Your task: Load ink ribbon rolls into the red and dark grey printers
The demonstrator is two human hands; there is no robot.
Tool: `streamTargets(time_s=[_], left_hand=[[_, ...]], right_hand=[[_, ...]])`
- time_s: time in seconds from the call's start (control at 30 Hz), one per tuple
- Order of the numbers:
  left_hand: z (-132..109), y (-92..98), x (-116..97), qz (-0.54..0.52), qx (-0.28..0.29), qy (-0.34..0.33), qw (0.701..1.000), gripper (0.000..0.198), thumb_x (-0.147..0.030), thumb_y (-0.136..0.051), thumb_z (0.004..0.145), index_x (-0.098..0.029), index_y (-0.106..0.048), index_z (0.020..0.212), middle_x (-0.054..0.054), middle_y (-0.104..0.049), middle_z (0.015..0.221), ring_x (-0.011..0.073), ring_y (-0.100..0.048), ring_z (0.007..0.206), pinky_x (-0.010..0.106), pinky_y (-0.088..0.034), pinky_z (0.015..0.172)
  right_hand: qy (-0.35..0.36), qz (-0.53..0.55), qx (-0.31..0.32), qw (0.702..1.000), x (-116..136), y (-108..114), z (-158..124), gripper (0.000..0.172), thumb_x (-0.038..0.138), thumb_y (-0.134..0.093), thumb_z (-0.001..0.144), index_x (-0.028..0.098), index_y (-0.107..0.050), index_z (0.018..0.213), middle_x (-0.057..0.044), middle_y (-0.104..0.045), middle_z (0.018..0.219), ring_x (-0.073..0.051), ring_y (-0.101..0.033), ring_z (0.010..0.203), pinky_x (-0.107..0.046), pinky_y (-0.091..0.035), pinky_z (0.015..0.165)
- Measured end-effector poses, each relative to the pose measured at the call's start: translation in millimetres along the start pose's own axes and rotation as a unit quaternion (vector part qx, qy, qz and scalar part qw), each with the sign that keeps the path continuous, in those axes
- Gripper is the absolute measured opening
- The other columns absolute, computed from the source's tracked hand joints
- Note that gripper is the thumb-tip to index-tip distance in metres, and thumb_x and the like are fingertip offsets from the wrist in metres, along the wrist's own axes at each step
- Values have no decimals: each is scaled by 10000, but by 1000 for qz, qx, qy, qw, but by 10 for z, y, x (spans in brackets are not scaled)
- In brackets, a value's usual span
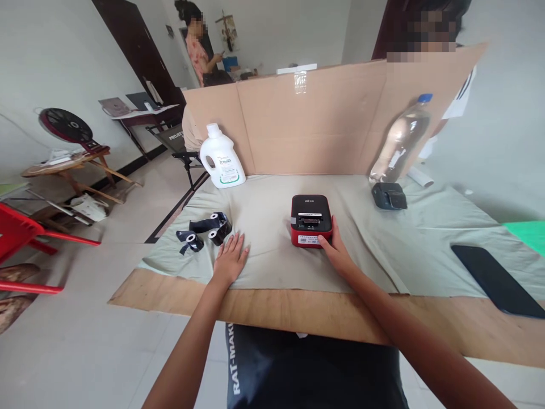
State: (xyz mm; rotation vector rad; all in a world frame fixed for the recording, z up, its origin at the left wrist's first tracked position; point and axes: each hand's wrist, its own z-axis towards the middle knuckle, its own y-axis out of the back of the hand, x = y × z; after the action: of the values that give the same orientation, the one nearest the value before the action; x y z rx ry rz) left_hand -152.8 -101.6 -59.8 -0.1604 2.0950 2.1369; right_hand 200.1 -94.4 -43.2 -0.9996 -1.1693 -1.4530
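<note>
A small red and black box-shaped device, which looks like a label printer, sits upright on the cloth in front of me. My right hand grips its lower right corner, thumb on the front face and fingers along the right side. Palm down, my left hand lies flat on the cloth with its fingers stretched out, holding nothing. Just beyond and left of it are several rolls of shiny black ribbon on white cores, with strips partly unwound.
A cardboard panel stands across the back. Before it are a white jug, a large clear bottle with a blue cap, and a small black device. A dark phone lies right. Two people are behind the panel.
</note>
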Motion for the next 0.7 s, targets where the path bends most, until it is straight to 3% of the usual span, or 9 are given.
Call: streamTargets(time_s=[0.23, 0.4, 0.5, 0.57, 0.63, 0.7], left_hand=[[-24, 35, -25, 17, 6, 0, 1000, 636, -459, -250, 1027, -170, -273, 1593, 54, -212, 1664, 228, -186, 1552, 486, -158, 1262], [-54, 98, -51, 13, -2, 6, 1000, 609, -425, -296, 1020, -164, -332, 1569, 79, -260, 1652, 248, -231, 1540, 494, -201, 1250], [37, 213, -244, -29, -20, 16, 999, 584, -386, -404, 982, -139, -431, 1510, 153, -394, 1587, 314, -357, 1483, 531, -269, 1212], [205, 291, -510, -123, -42, -3, 992, 599, -397, -461, 954, -141, -449, 1495, 174, -479, 1527, 336, -431, 1433, 524, -295, 1199], [453, 338, -858, -288, -42, -47, 956, 648, -438, -510, 925, -160, -436, 1505, 152, -483, 1530, 319, -433, 1434, 471, -307, 1206], [725, 337, -1218, -491, 4, -83, 867, 687, -418, -541, 893, -211, -395, 1531, 89, -403, 1595, 277, -372, 1478, 410, -306, 1215]], right_hand=[[-7, -11, -1, 1000, 4, 19, -107, 970, 623, -556, 901, 246, -29, 1623, -48, -124, 1696, -228, -137, 1562, -472, -91, 1287], [-19, 32, -7, 999, -134, 90, -136, 945, 548, -622, 865, 296, -102, 1613, -34, -192, 1683, -230, -181, 1553, -485, -145, 1279], [-37, 82, -25, 996, -134, 165, -1, 930, 474, -663, 807, 348, -180, 1591, -30, -214, 1677, -282, -243, 1533, -552, -235, 1241], [-40, 116, -50, 991, -81, 185, 162, 864, 453, -624, 819, 369, -218, 1577, -38, -240, 1669, -294, -290, 1514, -578, -287, 1209], [-10, 133, -70, 989, -37, 158, 338, 807, 466, -582, 848, 369, -237, 1571, -37, -256, 1664, -279, -304, 1510, -564, -290, 1210], [36, 133, -78, 987, -43, 94, 475, 781, 515, -550, 872, 350, -247, 1573, -30, -260, 1664, -261, -297, 1514, -531, -262, 1232]])
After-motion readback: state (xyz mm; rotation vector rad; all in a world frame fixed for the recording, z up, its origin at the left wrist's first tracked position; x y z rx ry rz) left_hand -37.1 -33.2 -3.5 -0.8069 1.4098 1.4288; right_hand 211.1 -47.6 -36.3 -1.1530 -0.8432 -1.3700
